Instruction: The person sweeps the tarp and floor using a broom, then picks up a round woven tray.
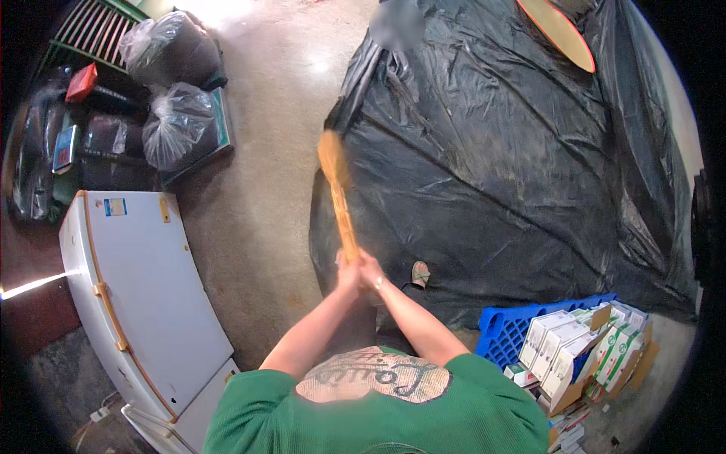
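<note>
Both my hands grip the lower end of a straw hand broom (342,213), close together in front of my body. My left hand (347,271) and my right hand (370,269) meet at the handle, with a band around the wrist on the right side of the picture. The broom points away from me, and its bristle head is blurred near the left edge of a large black plastic sheet (482,170). Some fingers are hidden where the hands overlap.
A white refrigerator (147,284) stands at left, with stuffed plastic bags (178,127) beyond it. At lower right, cartons (567,346) rest by a blue plastic pallet (499,335). A sandaled foot (420,274) is on the sheet. An oval, red-rimmed object (561,37) lies at upper right.
</note>
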### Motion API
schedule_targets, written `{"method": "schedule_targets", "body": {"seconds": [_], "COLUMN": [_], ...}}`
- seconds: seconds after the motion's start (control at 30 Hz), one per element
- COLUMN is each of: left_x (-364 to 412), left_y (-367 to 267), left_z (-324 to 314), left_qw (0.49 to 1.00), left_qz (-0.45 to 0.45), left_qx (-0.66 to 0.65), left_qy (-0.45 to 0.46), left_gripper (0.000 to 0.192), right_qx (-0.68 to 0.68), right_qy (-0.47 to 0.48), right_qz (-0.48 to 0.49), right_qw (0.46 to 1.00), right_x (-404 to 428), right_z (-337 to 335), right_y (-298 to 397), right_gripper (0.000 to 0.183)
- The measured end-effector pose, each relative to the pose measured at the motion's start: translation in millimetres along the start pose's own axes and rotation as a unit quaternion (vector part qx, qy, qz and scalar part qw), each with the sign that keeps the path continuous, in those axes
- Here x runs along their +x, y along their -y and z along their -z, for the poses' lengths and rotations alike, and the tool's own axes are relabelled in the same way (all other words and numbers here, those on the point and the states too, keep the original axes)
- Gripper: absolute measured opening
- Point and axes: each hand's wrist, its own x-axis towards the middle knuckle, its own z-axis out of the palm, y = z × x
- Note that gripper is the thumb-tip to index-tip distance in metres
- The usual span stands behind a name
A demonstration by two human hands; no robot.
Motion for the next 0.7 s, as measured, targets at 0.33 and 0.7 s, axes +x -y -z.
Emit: {"method": "schedule_targets", "body": {"seconds": [0.33, 0.7], "left_x": [-6, -2], "left_y": [-2, -36], "left_z": [-7, 35], "left_qw": [0.984, 0.996], "left_qz": [0.036, 0.061], "left_qx": [-0.06, -0.064], "left_qy": [0.165, 0.01], "left_gripper": [0.029, 0.03], "right_qx": [-0.087, -0.119], "right_qy": [-0.124, 0.036], "right_qz": [-0.016, -0.039], "right_qw": [0.988, 0.992], "right_x": [-42, -15], "right_z": [15, -30], "right_y": [65, 93], "right_gripper": [0.028, 0.032]}}
